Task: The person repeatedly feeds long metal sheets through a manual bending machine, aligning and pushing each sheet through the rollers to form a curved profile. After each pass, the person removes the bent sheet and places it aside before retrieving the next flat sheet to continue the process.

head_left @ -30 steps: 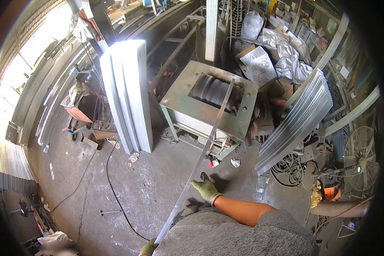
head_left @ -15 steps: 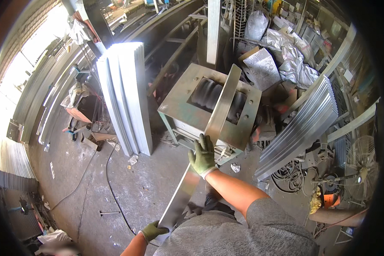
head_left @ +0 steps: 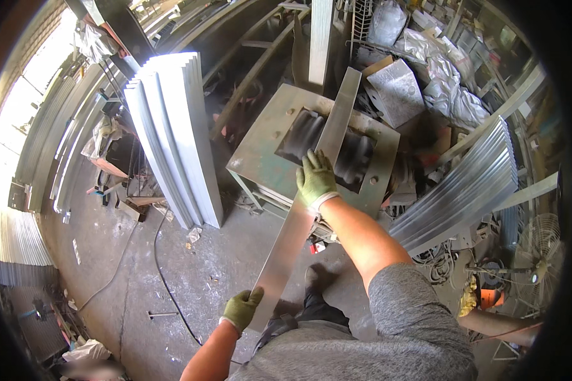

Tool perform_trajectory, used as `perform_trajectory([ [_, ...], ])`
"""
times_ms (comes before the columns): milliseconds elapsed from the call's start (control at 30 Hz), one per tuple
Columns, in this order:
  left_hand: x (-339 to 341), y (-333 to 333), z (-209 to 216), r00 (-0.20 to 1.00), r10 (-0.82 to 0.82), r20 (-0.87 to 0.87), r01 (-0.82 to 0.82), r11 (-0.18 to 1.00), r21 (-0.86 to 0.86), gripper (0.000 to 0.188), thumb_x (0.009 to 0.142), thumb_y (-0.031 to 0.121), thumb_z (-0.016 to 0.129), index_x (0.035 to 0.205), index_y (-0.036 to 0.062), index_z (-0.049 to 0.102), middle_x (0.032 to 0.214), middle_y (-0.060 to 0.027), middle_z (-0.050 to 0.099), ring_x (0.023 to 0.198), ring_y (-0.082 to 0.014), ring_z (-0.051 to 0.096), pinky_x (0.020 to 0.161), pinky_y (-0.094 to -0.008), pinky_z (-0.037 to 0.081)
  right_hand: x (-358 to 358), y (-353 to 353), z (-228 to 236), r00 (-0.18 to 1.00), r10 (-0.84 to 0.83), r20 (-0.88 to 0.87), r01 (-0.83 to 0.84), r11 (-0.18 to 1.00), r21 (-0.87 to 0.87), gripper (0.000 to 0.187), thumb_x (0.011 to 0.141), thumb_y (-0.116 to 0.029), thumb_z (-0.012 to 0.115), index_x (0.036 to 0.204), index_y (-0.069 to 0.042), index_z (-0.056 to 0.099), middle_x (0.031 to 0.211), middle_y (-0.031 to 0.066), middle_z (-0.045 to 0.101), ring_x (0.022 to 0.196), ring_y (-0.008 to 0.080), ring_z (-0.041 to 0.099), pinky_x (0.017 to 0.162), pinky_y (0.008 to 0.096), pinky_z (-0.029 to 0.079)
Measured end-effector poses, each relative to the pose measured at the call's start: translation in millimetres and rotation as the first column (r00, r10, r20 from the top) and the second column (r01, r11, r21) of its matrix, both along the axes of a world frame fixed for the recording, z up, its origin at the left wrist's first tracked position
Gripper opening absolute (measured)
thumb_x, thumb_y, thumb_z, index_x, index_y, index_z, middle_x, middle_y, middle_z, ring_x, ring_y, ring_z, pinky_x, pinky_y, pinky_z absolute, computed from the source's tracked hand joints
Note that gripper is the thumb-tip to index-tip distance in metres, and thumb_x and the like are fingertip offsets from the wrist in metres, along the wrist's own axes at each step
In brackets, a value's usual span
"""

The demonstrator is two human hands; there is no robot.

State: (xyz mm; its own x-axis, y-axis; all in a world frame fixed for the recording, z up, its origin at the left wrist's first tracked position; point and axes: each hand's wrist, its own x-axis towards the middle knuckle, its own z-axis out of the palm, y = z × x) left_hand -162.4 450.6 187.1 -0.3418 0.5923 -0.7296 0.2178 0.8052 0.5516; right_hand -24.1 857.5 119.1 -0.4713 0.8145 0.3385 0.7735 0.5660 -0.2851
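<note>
I'm angling the metal strip (head_left: 281, 254) toward one o'clock over the green-framed machine (head_left: 254, 146), left hand (head_left: 241, 309) gripping its edge near seven, right hand (head_left: 316, 181) lying mostly open on top, ideally pressing evenly.

This is a metalworking workshop: a flat metal strip (head_left: 285, 251) extends over a heavy machine (head_left: 253, 143) with dark ridged rollers (head_left: 304, 132), bundled metal profiles (head_left: 200, 140) stand on the stained concrete floor (head_left: 216, 260), ridged metal stacks (head_left: 23, 238) line its left edge, and a caged fan (head_left: 543, 254) stands near its right edge.
</note>
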Motion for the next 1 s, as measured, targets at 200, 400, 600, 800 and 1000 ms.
perform_trajectory([
  [200,4,56,-10,0.998,-0.059,0.003,0.059,0.997,0.049,0.071,0.101,0.071,0.062,0.109,0.002,0.078,0.097,-0.0228,0.077,0.094,-0.0364,0.074,0.084,-0.0451,0.056,16,49,-6,0.999,-0.02,0.025,0.016,0.991,0.132,0.044,0.108,-0.035,0.053,0.133,-0.002,0.07,0.151,0.0203,0.062,0.145,0.0427,0.051,0.125,0.0526,0.036],
  [400,-11,33,-36,0.998,-0.066,0.013,0.065,0.993,0.104,0.068,0.103,0.069,0.062,0.103,0.0031,0.078,0.088,-0.0194,0.077,0.082,-0.0287,0.073,0.077,-0.0438,0.057,13,32,-13,1.0,0.025,-0.008,-0.023,0.983,0.185,0.04,0.108,-0.031,0.054,0.129,-0.002,0.072,0.148,0.0204,0.064,0.142,0.0436,0.053,0.124,0.053,0.037],
  [600,-18,-22,-61,0.998,-0.05,-0.036,0.054,0.993,0.104,0.07,0.1,0.072,0.064,0.103,0.0029,0.077,0.091,-0.0212,0.077,0.083,-0.034,0.072,0.079,-0.0451,0.056,1,-21,-7,0.999,0.023,0.049,-0.029,0.993,0.116,0.042,0.107,-0.029,0.055,0.135,0.0,0.066,0.153,0.0212,0.058,0.147,0.0454,0.046,0.124,0.0546,0.035],
  [800,-25,-77,-69,1.0,-0.005,0.01,0.004,0.987,0.159,0.07,0.1,0.072,0.064,0.103,0.0035,0.077,0.09,-0.0225,0.075,0.083,-0.0352,0.071,0.08,-0.0465,0.055,-6,-80,-7,0.996,0.029,0.086,-0.036,0.997,0.075,0.042,0.105,-0.025,0.056,0.136,0.002,0.064,0.153,0.0222,0.056,0.149,0.047,0.042,0.124,0.0551,0.034],
  [1000,-34,-131,-84,1.0,-0.018,-0.005,0.018,0.99,0.137,0.067,0.101,0.07,0.065,0.099,0.0032,0.074,0.085,-0.0225,0.07,0.078,-0.0341,0.064,0.076,-0.0483,0.053,-16,-137,-6,0.992,0.047,0.121,-0.054,0.997,0.05,0.044,0.105,-0.024,0.055,0.139,0.002,0.061,0.155,0.0233,0.054,0.149,0.049,0.041,0.124,0.0572,0.032],
])
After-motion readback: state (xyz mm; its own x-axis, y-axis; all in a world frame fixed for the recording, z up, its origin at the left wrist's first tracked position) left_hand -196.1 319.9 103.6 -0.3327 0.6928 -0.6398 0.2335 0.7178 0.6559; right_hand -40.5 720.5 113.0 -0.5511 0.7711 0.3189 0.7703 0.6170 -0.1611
